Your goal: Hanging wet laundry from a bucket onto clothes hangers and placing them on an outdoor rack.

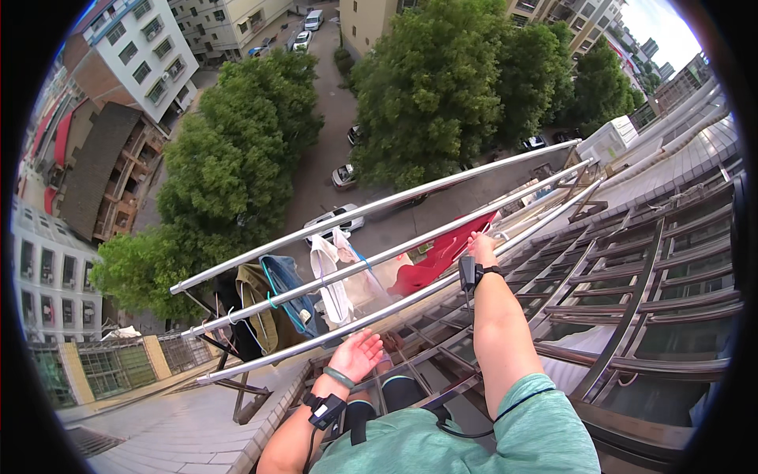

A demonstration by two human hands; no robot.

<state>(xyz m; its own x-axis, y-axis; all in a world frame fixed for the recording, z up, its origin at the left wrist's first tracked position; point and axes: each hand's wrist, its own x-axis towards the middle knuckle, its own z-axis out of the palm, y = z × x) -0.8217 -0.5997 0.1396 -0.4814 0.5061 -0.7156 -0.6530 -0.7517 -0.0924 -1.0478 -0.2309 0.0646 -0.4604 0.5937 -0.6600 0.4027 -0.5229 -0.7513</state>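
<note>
My left hand is palm up with its fingers apart and nothing in it, just below the near silver rail. Farther right, my right hand reaches over that rail, beside a red cloth. Its fingers look curled; what they hold, if anything, I cannot make out. Next to it shows a pale curved piece like a hanger hook. Left of the red cloth hang a white garment, blue denim, an olive garment and a black garment, some on hangers.
Three parallel silver rails, among them the far one, run outside a window on metal brackets. A window grille of metal bars stands at the right. Far below are trees, a street and parked cars.
</note>
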